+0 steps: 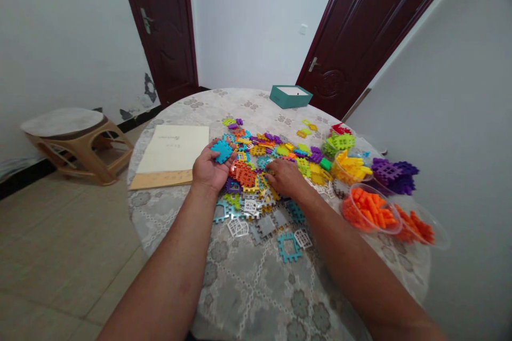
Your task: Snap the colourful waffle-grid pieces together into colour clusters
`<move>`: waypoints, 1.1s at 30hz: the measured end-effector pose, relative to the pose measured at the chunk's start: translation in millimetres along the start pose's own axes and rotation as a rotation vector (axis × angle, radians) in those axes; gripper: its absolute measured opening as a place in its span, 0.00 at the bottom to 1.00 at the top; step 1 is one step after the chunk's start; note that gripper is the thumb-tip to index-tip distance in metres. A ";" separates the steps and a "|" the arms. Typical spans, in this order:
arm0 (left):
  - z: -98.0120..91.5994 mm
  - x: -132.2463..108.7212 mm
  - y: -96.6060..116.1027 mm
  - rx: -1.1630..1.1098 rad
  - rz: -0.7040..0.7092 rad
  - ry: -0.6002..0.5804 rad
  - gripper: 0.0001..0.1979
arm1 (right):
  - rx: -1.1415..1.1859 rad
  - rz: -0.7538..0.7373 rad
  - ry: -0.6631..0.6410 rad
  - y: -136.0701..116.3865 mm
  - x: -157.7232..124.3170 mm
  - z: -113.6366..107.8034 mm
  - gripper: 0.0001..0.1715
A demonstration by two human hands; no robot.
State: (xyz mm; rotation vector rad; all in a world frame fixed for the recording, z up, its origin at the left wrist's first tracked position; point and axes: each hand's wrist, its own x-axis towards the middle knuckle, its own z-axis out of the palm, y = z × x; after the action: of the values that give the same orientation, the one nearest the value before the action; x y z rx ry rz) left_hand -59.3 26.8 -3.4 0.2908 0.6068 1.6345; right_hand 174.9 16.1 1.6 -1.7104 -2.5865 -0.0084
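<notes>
My left hand (pixel 208 170) lies palm up over the round table (pixel 240 287) and grips a blue plastic interlocking tile (pixel 222 151) between thumb and fingers. My right hand (pixel 285 177) rests palm down on a heap of coloured interlocking tiles (pixel 264 162), fingers curled among the pieces beside a red cluster (pixel 243 173); what it holds, if anything, is hidden. Grey, white and teal tiles (pixel 276 226) lie scattered nearer to me.
Clear bowls on the right hold orange pieces (pixel 370 208), yellow pieces (pixel 352 166) and purple pieces (pixel 392 173). A cream paper envelope (pixel 172 154) lies at the left of the table, a teal box (pixel 290 95) at the far edge. A low stool (pixel 72 138) stands on the floor left.
</notes>
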 end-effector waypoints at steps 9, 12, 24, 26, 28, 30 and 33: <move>-4.3 4.3 -5.9 0.034 -0.004 -0.026 0.24 | -0.016 0.027 -0.035 19.2 -37.4 -9.2 0.14; -4.1 3.6 -8.1 0.044 -0.001 -0.040 0.24 | 0.044 0.025 -0.047 24.2 -45.3 -12.4 0.11; 0.9 -4.7 -7.4 0.037 -0.138 -0.080 0.18 | 0.248 0.007 0.152 22.0 -3.2 -15.4 0.14; 2.5 -5.9 -5.2 0.029 -0.137 -0.097 0.15 | 0.180 0.029 0.160 11.8 12.6 -12.3 0.16; 4.1 -6.7 -3.8 0.038 -0.121 -0.098 0.13 | 0.110 0.066 0.142 1.0 26.3 -8.7 0.19; 5.2 -6.4 -3.1 0.067 -0.098 -0.095 0.13 | 0.049 0.130 0.071 -7.7 38.3 -4.4 0.24; 5.6 -4.3 -2.6 0.107 -0.097 -0.108 0.12 | 0.019 0.183 0.031 -13.4 51.6 3.1 0.30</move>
State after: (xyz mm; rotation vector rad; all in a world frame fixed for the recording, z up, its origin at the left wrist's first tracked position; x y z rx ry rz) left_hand -53.5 23.9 0.6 0.4190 0.6179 1.4860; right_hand 142.3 58.3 0.6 -1.9171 -2.3910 -0.0044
